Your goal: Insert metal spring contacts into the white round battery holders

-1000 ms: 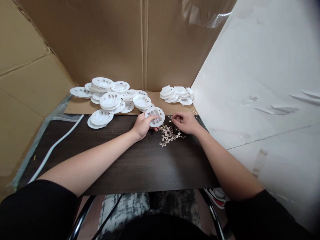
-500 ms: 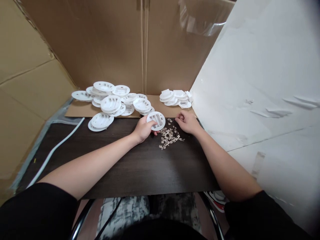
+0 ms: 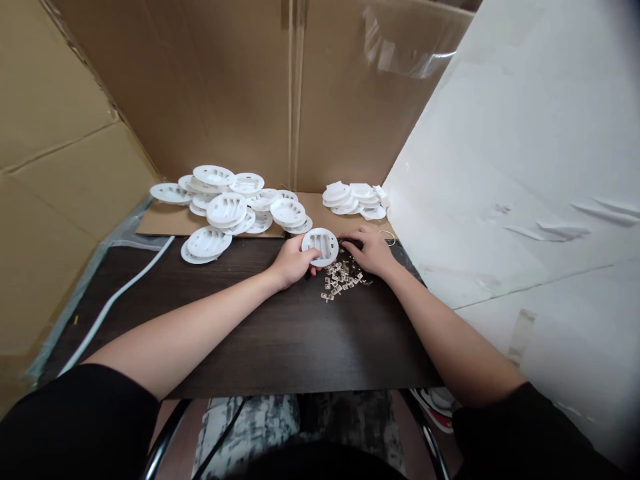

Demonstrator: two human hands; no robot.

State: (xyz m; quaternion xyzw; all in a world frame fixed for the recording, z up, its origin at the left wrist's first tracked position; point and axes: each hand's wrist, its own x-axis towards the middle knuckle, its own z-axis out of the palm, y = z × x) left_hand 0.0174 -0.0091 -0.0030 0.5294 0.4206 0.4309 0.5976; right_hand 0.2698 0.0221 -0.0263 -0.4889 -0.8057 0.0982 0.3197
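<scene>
My left hand (image 3: 294,262) is closed on a round white plastic battery housing (image 3: 326,244), its thumb pressed on the slotted side that faces me. Just right of it, my right hand (image 3: 370,249) reaches over the far side of a pile of small metal battery contacts (image 3: 341,275). Its fingers are stretched out with the thumb apart below them, and I see nothing held there. The contacts lie loose on the dark table (image 3: 280,340), partly hidden by the housing and the right hand.
Several similar white housings (image 3: 227,209) lie heaped at the back left, partly on a cardboard sheet (image 3: 160,220). A smaller heap of white housings (image 3: 350,199) sits at the back right. A white cable (image 3: 120,297) runs along the left. Cardboard and a white panel (image 3: 525,167) enclose the table.
My right hand has gone from curled fingers to stretched ones, reaching left toward the housing. A thin pale loop now shows behind its wrist. The left hand still holds the housing.
</scene>
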